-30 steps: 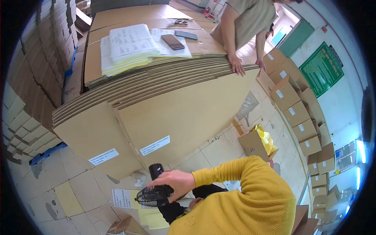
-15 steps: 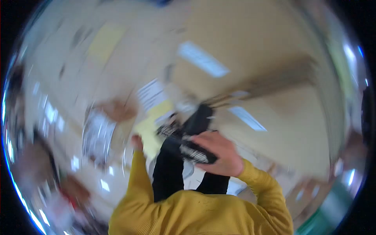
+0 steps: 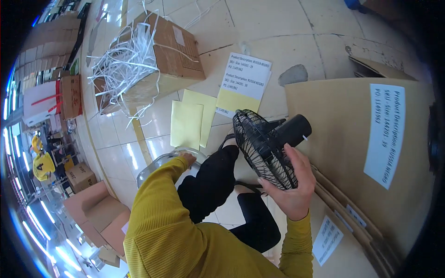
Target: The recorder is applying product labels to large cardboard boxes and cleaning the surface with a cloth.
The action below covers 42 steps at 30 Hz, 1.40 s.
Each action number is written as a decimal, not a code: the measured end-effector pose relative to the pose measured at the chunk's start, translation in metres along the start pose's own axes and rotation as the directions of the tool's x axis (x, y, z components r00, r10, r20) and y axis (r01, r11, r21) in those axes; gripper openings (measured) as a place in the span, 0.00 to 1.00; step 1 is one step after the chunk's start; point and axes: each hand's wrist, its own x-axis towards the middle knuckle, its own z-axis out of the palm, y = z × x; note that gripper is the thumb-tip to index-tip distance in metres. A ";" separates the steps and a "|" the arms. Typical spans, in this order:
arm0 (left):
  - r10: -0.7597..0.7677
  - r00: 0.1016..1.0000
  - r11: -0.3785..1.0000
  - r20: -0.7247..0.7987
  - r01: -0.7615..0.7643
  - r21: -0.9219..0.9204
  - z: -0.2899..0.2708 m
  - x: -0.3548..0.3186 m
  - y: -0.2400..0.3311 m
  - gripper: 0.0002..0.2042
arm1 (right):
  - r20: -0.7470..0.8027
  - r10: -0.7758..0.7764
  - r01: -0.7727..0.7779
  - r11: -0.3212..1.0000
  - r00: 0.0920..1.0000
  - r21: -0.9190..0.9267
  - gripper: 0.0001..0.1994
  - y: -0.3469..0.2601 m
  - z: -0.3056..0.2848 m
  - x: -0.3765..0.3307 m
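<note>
the right hand (image 3: 292, 187) grips a small black fan (image 3: 269, 143) by its wire cage, fingers curled around it, right of the knees. the left hand (image 3: 187, 159) (fingers hidden, cannot tell) touches a metal bowl (image 3: 157, 164) on the floor.

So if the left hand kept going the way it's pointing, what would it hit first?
The left hand already rests on the rim of a round metal stool. Past that rim, it would likely meet the yellow sheets on the floor, though depth is unclear.
</note>
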 end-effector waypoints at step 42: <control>-0.700 0.234 0.626 -0.675 -0.254 -0.737 -0.221 0.196 -0.013 0.34 | 0.517 -0.298 0.216 0.953 0.802 0.214 0.39 0.169 0.121 0.372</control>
